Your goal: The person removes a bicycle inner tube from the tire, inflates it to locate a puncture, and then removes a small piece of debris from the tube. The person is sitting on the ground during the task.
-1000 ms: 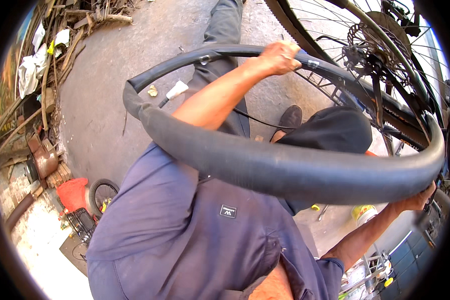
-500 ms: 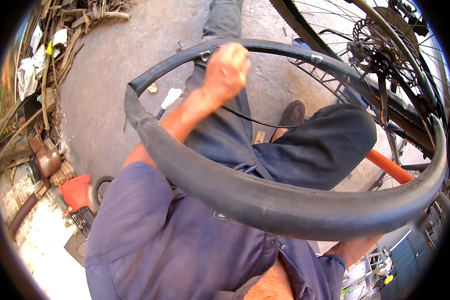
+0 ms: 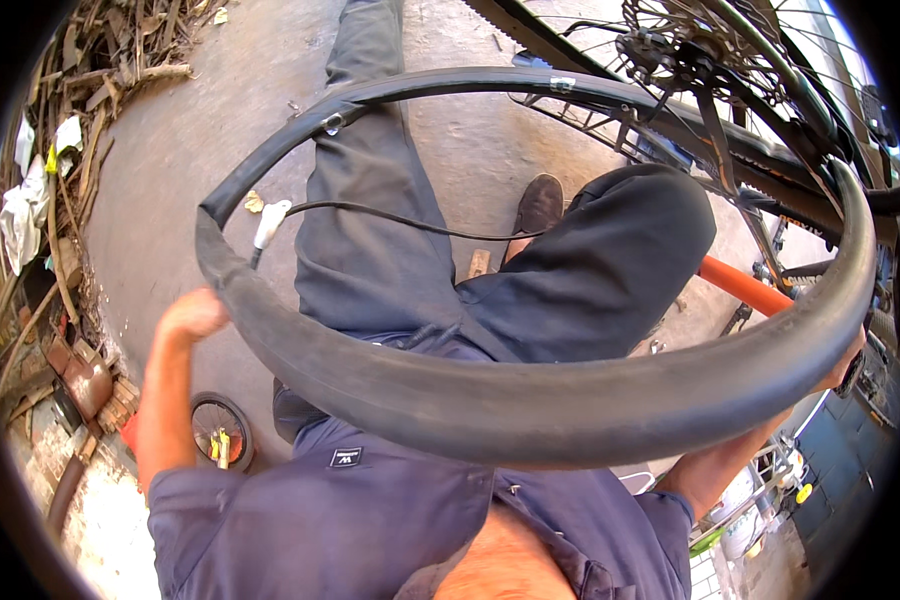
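Note:
A large, puffed-out black bicycle inner tube (image 3: 530, 410) hangs in a wide loop above my lap. At its right end my right hand (image 3: 850, 362) grips it from behind, mostly hidden by the rubber. My left hand (image 3: 195, 314) is beside the tube's outer left edge, fingers curled closed. Their tips meet the rubber's edge, and whether they hold anything is hidden. A white nozzle (image 3: 270, 224) with a thin black hose (image 3: 380, 213) appears within the loop, close to its left side. Its lower end passes behind the tube.
A bicycle wheel with a disc brake (image 3: 675, 55) stands at the upper right, near an orange tube (image 3: 745, 285). Sticks and scrap wood (image 3: 80, 90) are heaped on the left. A small wheel (image 3: 220, 430) lies at lower left. My legs (image 3: 370, 190) stretch across the floor.
My left hand has swung from the loop's far side, leftward and nearer, to its outer left edge. The tube has shifted left and slightly up in the picture; more of the white nozzle and hose shows.

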Demonstrator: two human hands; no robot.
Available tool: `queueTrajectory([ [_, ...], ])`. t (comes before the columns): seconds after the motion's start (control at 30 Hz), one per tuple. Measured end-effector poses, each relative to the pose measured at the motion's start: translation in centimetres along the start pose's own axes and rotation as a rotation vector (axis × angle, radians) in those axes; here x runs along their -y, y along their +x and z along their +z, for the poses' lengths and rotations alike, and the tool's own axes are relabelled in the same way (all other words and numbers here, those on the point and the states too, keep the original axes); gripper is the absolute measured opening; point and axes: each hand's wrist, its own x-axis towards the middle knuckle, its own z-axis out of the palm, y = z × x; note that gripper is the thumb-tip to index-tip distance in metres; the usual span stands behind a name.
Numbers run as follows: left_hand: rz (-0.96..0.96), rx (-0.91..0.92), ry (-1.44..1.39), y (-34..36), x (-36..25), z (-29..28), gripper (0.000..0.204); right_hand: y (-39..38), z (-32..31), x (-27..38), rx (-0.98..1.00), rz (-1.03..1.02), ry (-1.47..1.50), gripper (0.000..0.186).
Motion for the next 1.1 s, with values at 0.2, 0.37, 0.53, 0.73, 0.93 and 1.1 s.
queueTrajectory([
  [0.2, -0.076, -0.3, 0.259, -0.5, -6.0, -9.6, 0.021, -2.0, -2.6, 0.5, -0.042, 0.153, -0.144, 0.046],
  [0.37, 0.321, -0.5, 0.573, 8.1, -13.2, -9.3, 0.033, -1.4, -3.3, 1.3, 0.089, 0.241, -0.027, 0.054],
  [0.53, 0.283, -0.379, 0.697, 14.5, -15.2, -6.0, 0.044, -1.9, -3.7, 1.6, 0.112, 0.316, 0.077, 0.051],
  [0.73, 0.293, -0.439, 0.515, 16.3, -13.8, -5.7, 0.053, -2.9, -3.2, -0.3, 0.008, 0.26, 0.077, 0.04],
  [0.93, 0.276, -0.322, 0.416, 16.5, -13.6, -5.1, 0.039, -2.2, -1.6, -1.7, -0.1, 0.125, 0.067, 0.038],
  [1.1, 0.212, -0.148, 0.294, 15.3, -14.8, -4.9, 0.023, -2.0, -1.8, -3.0, -0.15, 0.062, 0.068, 0.036],
])
